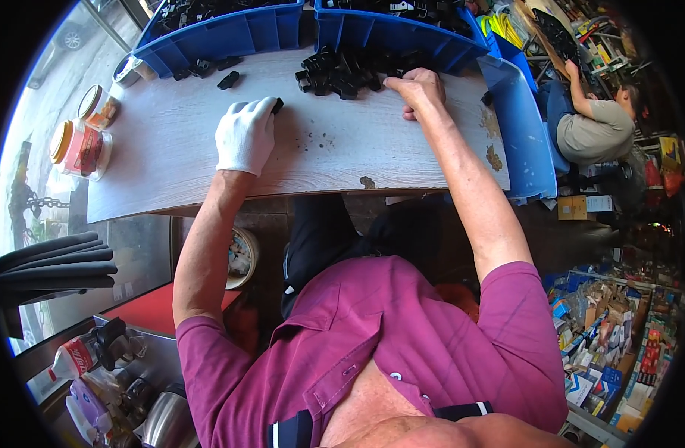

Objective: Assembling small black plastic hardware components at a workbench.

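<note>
My left hand (245,136), in a white knitted glove, is closed over the table. A small black plastic part (277,106) pokes out between its thumb and fingertips. At the right end of a loose pile of black plastic parts (339,71) is my bare right hand (423,91). One of its digits points left against the pile, and the others are curled under. What those fingers hold, if anything, is hidden. A few more black parts (228,80) lie left of the pile.
Two blue bins (223,33) full of black parts line the table's (163,149) far edge. A blue bin (527,127) sits at the right edge. Jars (80,148) and a tape roll (126,69) stand left. A person (596,127) sits beyond, at right.
</note>
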`<state>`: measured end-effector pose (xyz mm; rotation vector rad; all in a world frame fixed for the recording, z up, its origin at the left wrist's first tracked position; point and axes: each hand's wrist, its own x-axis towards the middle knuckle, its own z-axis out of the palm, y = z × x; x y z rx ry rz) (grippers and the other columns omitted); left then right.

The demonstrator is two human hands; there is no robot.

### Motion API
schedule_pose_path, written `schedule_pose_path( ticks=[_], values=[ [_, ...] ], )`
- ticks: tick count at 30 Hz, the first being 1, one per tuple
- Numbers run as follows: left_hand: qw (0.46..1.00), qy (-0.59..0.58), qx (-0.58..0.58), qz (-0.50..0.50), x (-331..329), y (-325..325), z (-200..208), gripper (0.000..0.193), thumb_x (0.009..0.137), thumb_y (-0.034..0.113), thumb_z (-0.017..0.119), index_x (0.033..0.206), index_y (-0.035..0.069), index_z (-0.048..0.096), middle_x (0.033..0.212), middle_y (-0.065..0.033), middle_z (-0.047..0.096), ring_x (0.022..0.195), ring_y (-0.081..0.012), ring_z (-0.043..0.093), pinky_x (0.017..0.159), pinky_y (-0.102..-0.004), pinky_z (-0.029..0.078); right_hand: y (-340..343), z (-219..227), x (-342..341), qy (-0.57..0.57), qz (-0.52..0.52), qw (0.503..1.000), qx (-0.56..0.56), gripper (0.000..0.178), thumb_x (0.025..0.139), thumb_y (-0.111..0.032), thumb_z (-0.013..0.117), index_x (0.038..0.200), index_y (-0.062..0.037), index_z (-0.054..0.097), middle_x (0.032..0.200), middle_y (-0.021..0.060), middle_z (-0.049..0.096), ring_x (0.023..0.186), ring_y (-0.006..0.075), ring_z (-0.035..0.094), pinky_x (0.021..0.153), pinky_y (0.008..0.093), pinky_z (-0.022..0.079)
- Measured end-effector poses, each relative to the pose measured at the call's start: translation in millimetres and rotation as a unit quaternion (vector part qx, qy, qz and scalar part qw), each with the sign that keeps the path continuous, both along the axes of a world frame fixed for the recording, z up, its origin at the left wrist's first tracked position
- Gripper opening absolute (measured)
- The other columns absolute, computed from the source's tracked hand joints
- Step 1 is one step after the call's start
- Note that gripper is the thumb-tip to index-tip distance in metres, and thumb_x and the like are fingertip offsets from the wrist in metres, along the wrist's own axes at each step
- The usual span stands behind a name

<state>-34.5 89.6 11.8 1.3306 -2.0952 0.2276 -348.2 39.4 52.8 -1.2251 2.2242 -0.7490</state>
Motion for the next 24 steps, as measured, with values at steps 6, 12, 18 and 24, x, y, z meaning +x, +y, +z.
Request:
schedule_pose_path(
  ticks=[6,12,18,24],
  values=[
    [0.95,0.289,0.113,-0.028,-23.7,5.4,-6.1,0.027,0.092,0.011,0.067,0.119,0.01,0.072,0.108,-0.0134,0.076,0.096,-0.0323,0.073,0.086,-0.0354,0.058,4.9,2.3,-9.1,-0.089,-0.02,0.996,0.01,0.035,0.082,-0.028,0.083,0.107,-0.0053,0.074,0.075,0.0078,0.066,0.056,0.0167,0.063,0.051,0.0325,0.06],
    [0.717,0.603,0.336,-0.096,-81.8,5.3,8.5,0.032,0.094,0.009,0.068,0.124,-0.003,0.07,0.105,-0.0126,0.075,0.092,-0.0164,0.072,0.08,-0.0273,0.057,51.3,1.2,-4.0,-0.352,0.051,0.934,-0.035,0.037,0.085,-0.027,0.083,0.112,-0.0071,0.068,0.054,-0.0005,0.05,0.048,0.0167,0.061,0.049,0.0399,0.062],
    [0.729,0.572,0.355,-0.123,-130.5,4.9,9.4,0.032,0.091,0.009,0.067,0.121,0.001,0.073,0.108,-0.0112,0.076,0.094,-0.0162,0.07,0.085,-0.0283,0.056,74.0,-21.8,27.4,-0.333,0.145,0.93,-0.059,0.033,0.087,-0.021,0.08,0.111,-0.0011,0.068,0.063,0.0005,0.058,0.048,0.0106,0.056,0.05,0.0307,0.059],
    [0.892,0.345,0.223,-0.187,-113.7,0.9,2.1,0.028,0.091,0.009,0.066,0.117,0.006,0.075,0.104,-0.0163,0.076,0.095,-0.0305,0.075,0.086,-0.0349,0.058,72.5,-14.6,27.1,-0.337,0.15,0.928,-0.048,0.026,0.088,-0.009,0.076,0.112,0.0003,0.068,0.072,0.0036,0.065,0.05,0.0096,0.056,0.05,0.028,0.056]
  ],
)
